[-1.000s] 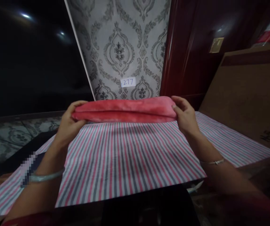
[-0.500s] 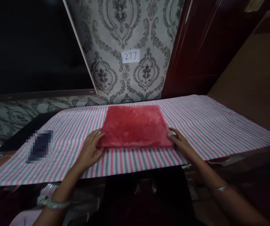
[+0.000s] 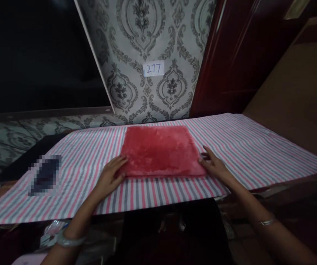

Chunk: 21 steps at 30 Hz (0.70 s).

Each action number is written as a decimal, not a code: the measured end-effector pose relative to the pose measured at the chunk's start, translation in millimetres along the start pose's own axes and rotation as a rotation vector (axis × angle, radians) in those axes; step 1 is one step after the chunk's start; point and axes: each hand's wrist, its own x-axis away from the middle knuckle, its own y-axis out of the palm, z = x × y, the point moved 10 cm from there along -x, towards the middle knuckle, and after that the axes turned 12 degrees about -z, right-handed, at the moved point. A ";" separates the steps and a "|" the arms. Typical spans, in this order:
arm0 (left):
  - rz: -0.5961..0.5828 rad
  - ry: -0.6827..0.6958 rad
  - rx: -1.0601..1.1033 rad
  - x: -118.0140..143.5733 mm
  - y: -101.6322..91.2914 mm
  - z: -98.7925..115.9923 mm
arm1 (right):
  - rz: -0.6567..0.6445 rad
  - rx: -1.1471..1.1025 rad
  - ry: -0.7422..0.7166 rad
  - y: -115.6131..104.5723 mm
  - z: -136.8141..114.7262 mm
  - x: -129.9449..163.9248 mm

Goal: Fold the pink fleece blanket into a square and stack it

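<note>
A folded red plush cloth [image 3: 160,151] lies flat as a rectangle on a striped tablecloth [image 3: 230,147], its near edge showing a fold. My left hand [image 3: 111,176] rests at its near left corner, fingers stretched over the edge and thumb beside the corner. At the near right corner is my right hand [image 3: 215,165]; its fingers are spread, some of them touching or very close to the cloth's right side. Neither hand grips the cloth.
A blurred-out dark item [image 3: 45,176] lies on the tablecloth at the left. Behind stand a large dark screen [image 3: 42,59] and a patterned wall with a paper marked 277 [image 3: 153,68]. A cardboard box [image 3: 299,92] borders the right end.
The left hand's fingers have shifted slightly inward onto the cloth's edge. My right hand has moved a little outward, its fingers spreading more. The cloth stays folded, its near edge flatter.
</note>
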 end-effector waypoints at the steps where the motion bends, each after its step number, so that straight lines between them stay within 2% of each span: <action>1: 0.011 -0.023 -0.012 -10.0 -8.2 -0.2 | 0.048 0.083 -0.075 -6.4 -15.0 -7.4; 3: 0.019 -0.065 -0.077 -42.8 -19.6 5.2 | 0.105 0.239 -0.245 -5.5 -58.3 -27.2; 5: -0.022 -0.097 -0.172 -89.8 -20.9 17.4 | 0.079 0.382 -0.350 14.3 -106.3 -54.6; 7: -0.081 -0.127 -0.256 -139.8 -15.7 30.6 | 0.006 0.531 -0.328 43.2 -142.8 -86.4; 9: -0.116 -0.171 -0.327 -179.9 -9.3 37.4 | -0.012 0.668 -0.233 65.5 -161.7 -111.7; 12: -0.169 -0.303 -0.401 -205.7 6.9 20.2 | 0.006 0.821 -0.101 86.6 -154.9 -128.3; 16: -0.213 -0.452 -0.394 -195.6 35.3 -25.9 | 0.029 0.875 -0.045 99.9 -116.6 -127.6; 18: -0.199 -0.458 -0.396 -191.7 43.6 -38.1 | 0.031 0.871 -0.042 102.2 -104.0 -127.8; 21: -0.206 -0.472 -0.397 -192.7 49.8 -44.9 | 0.025 0.872 -0.038 102.7 -98.1 -131.9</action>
